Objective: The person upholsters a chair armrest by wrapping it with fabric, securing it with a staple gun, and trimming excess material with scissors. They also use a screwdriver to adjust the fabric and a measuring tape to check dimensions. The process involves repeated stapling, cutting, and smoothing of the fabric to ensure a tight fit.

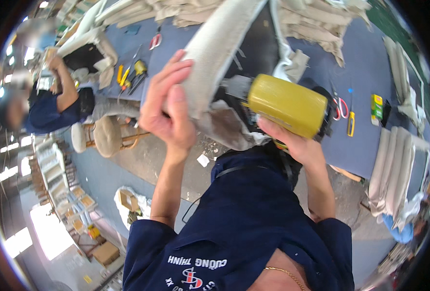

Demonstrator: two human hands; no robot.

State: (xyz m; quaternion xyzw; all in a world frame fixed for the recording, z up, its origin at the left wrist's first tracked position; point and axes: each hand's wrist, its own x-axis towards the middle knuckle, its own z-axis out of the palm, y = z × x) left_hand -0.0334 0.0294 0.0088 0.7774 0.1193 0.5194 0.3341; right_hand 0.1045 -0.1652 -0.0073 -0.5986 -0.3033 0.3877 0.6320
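Observation:
A beige fabric-covered panel (220, 48) with a dark underside stands tilted up in front of me, at the near edge of the table. My left hand (169, 104) grips its left side, fingers along the fabric and thumb beside them. In my right hand (295, 143) is a yellow staple gun (287, 104), held with its nose pointing left at the panel's lower part. The gun's body hides where the nose meets the panel. Loose fabric and pale lining hang at the panel's lower edge and right side.
On the blue-grey table (312, 53) lie stacked beige covers (317, 24), red-handled scissors (341, 107), a yellow-handled screwdriver (351, 123) and a green-yellow box (376, 109). Another person (55, 104) works at the left beside a round stool (107, 136). Padded panels (394, 165) lean at right.

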